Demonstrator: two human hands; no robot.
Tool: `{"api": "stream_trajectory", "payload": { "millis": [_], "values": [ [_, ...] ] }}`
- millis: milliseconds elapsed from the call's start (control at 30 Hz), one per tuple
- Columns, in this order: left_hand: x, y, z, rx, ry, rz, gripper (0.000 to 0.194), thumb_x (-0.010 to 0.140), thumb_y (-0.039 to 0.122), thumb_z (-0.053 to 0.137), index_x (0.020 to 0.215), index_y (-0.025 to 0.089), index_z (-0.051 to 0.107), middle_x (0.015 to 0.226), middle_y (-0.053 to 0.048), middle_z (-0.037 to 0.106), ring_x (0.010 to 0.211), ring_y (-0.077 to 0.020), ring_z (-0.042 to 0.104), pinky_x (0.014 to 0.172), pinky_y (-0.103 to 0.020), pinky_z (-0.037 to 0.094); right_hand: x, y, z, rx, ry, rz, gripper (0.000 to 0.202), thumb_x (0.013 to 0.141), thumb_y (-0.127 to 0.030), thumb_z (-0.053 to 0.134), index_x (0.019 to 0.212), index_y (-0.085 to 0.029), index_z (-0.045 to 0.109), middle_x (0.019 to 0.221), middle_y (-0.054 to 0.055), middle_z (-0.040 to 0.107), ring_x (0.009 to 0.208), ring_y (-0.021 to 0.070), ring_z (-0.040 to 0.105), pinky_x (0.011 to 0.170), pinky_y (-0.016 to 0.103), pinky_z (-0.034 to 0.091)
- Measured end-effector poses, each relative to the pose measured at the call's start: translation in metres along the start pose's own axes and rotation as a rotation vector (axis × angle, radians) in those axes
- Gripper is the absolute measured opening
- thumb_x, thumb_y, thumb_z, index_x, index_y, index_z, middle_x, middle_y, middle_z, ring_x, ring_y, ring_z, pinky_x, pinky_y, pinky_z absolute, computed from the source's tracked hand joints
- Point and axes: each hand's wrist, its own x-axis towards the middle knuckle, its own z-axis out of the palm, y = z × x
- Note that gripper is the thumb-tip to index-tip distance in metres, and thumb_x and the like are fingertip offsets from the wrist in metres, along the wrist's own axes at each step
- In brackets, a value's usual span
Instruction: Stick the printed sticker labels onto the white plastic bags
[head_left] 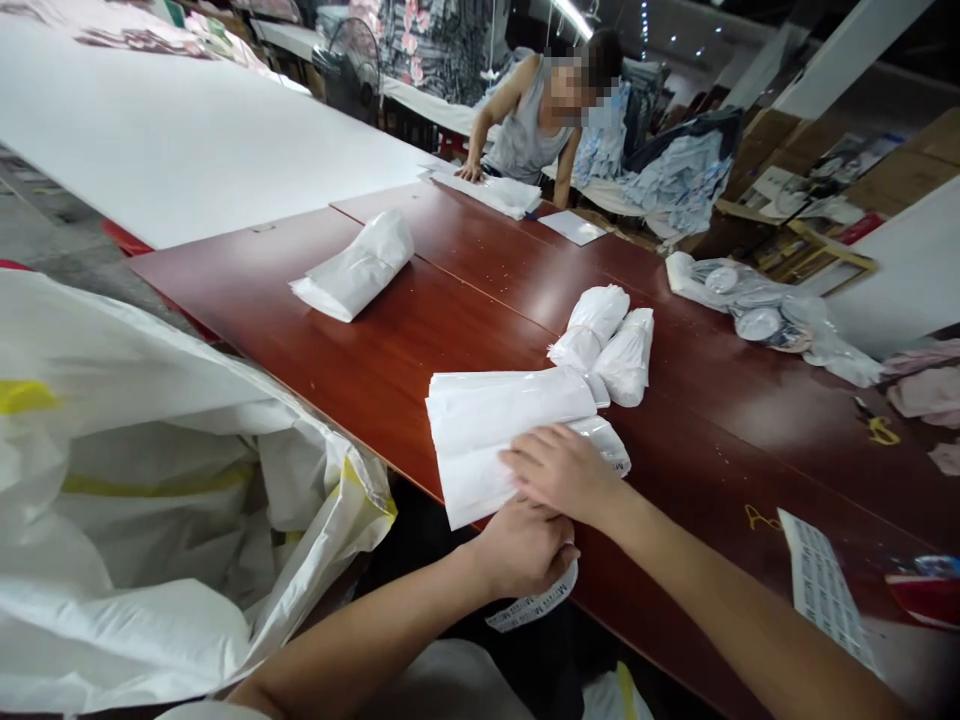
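My left hand [529,545] is closed just over the table's front edge. A strip of printed labels [534,605] hangs from it, with large black letters. My right hand [562,470] lies over the left one, its fingers stretched across a fanned stack of thin white bags or sheets [510,405]. A clear-looking end with black lettering [616,462] sticks out at the stack's right side. Just behind the stack, touching or nearly so, are two tied bundles of white plastic bags [596,325]. What my left fingertips grip is partly hidden.
The red-brown table [480,300] holds a folded white bundle [360,265], a label sheet [821,585] and small scissors [874,420]. A large white sack [187,560] gapes at left. Across the table, a co-worker [529,120] leans over white plastic [499,195].
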Motion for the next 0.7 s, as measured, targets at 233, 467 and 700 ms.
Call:
{"api": "stream_trajectory", "payload": {
  "millis": [233, 467, 700],
  "values": [
    [-0.003, 0.003, -0.002, -0.075, 0.018, -0.007, 0.021, 0.094, 0.024, 0.053, 0.105, 0.015, 0.068, 0.105, -0.009, 0.076, 0.096, -0.0260, 0.071, 0.087, -0.036, 0.057, 0.077, -0.036, 0.008, 0.172, -0.099, -0.241, 0.023, 0.101, -0.020, 0.055, 0.080, -0.018, 0.065, 0.083, 0.003, 0.068, 0.076, 0.0185, 0.057, 0.064, 0.032, 0.035],
    [0.002, 0.018, -0.056, -0.319, 0.252, 0.160, 0.009, 0.094, 0.025, 0.056, 0.092, 0.020, 0.063, 0.141, -0.011, 0.062, 0.131, -0.0243, 0.058, 0.112, -0.039, 0.046, 0.062, 0.036, -0.056, 0.398, 0.448, 0.345, 0.023, 0.103, -0.032, 0.053, 0.100, -0.022, 0.074, 0.101, 0.002, 0.074, 0.091, 0.0182, 0.068, 0.079, 0.031, 0.051],
    [0.028, -0.029, -0.079, -0.400, 0.261, -0.260, 0.029, 0.103, 0.039, 0.050, 0.091, 0.019, 0.066, 0.091, -0.004, 0.074, 0.081, -0.0186, 0.068, 0.074, -0.030, 0.053, -0.036, 0.013, -0.041, 0.725, 0.360, 0.793, 0.025, 0.094, -0.043, 0.065, 0.114, -0.029, 0.073, 0.103, 0.001, 0.077, 0.086, 0.0192, 0.073, 0.074, 0.031, 0.060]
  ]
}}
